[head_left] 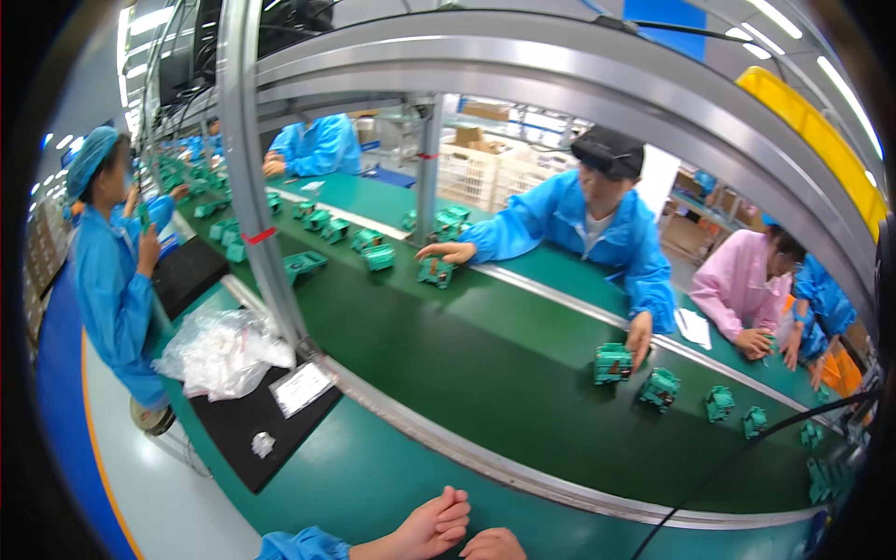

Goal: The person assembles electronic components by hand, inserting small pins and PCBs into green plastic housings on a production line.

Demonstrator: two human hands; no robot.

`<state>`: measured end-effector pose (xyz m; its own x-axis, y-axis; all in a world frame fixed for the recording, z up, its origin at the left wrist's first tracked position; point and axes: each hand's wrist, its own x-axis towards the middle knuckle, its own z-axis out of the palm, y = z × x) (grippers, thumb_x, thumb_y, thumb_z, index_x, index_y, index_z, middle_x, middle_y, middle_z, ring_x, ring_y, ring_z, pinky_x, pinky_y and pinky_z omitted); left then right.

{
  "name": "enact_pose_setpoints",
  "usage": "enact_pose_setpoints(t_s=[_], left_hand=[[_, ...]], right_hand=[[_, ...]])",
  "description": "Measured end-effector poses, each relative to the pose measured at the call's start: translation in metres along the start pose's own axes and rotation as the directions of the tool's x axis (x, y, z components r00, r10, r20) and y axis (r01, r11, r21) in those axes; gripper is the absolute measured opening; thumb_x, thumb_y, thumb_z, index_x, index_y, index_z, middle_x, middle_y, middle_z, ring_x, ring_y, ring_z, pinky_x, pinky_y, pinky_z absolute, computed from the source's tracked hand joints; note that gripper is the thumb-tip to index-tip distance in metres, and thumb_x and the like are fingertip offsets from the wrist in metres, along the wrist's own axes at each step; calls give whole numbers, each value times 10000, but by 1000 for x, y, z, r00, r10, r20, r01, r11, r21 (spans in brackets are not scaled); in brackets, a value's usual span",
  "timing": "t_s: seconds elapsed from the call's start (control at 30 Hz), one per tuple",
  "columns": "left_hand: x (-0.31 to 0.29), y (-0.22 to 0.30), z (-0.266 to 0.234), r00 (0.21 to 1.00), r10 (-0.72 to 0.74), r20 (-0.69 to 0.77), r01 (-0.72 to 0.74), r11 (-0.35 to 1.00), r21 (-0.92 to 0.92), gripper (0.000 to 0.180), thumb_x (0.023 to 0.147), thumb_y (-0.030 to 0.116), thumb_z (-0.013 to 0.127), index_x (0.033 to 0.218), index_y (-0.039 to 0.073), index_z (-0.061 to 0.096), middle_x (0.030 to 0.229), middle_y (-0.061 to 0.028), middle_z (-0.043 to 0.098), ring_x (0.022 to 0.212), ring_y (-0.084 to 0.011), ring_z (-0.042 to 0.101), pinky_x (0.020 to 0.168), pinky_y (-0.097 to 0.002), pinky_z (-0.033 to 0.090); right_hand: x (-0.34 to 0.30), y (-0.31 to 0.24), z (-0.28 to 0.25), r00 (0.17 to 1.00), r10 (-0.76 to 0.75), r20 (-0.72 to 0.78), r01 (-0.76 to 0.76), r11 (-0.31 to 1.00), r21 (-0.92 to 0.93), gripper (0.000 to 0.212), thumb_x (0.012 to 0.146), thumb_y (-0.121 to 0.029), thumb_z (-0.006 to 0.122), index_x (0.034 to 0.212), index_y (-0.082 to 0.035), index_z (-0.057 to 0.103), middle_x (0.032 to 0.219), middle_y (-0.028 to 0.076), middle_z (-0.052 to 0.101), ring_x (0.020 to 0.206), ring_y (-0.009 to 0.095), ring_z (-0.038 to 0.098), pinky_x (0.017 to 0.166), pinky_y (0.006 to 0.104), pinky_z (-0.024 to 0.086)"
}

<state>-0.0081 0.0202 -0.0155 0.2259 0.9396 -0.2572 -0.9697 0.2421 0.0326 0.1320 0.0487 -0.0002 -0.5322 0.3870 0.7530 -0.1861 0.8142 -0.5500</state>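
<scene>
Down at the near edge of the green bench point(373, 485), the person's two hands lie close together, holding nothing that I can see. The left hand point(431, 525), coming out of a blue sleeve point(301, 544), rests with its fingers loosely curled and its fingertips point(457, 511) towards the metal rail point(485, 469). The right hand point(493, 544) is just beside it, mostly cut off by the lower edge, so whether it is closed or slack I cannot tell. Nearest to them is a black mat point(245, 431) off to the left, with a small white part point(263, 444) and a white card point(301, 387) on it, and a heap of clear plastic bags point(222, 350) at its far end. Beyond the rail runs the dark green belt point(467, 359), carrying teal plastic blocks (well out of the hands' reach). Across it a worker in a blue coat point(597, 238) touches one block point(613, 362) with one hand and another block point(436, 272) with the other.
</scene>
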Motion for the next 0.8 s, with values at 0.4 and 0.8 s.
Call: enact_pose_setpoints(t_s=[0.4, 0.8], left_hand=[[-135, 131, 50, 653, 747, 126, -754, 627, 196, 446, 879, 395, 292, 491, 191, 209, 415, 56, 146, 301, -65, 133, 258, -202, 97], [-179, 373, 103, 221, 972, 79, -913, 177, 367, 123, 853, 103, 383, 901, 3, 435, 570, 19, 365, 428, -69, 301, 404, -206, 271]], right_hand=[[-11, -12, 1, 993, 1, 119, -3, 1000, 19, 89, 686, -65, 596, 720, -70, 514, 719, 67, 530, 664, 245, 502, 606, 348, 396], [3, -38, 66, 879, 28, 476, -105, 985, 136, 122, 641, -52, 610, 712, -41, 511, 719, 113, 523, 666, 277, 506, 630, 359, 403]])
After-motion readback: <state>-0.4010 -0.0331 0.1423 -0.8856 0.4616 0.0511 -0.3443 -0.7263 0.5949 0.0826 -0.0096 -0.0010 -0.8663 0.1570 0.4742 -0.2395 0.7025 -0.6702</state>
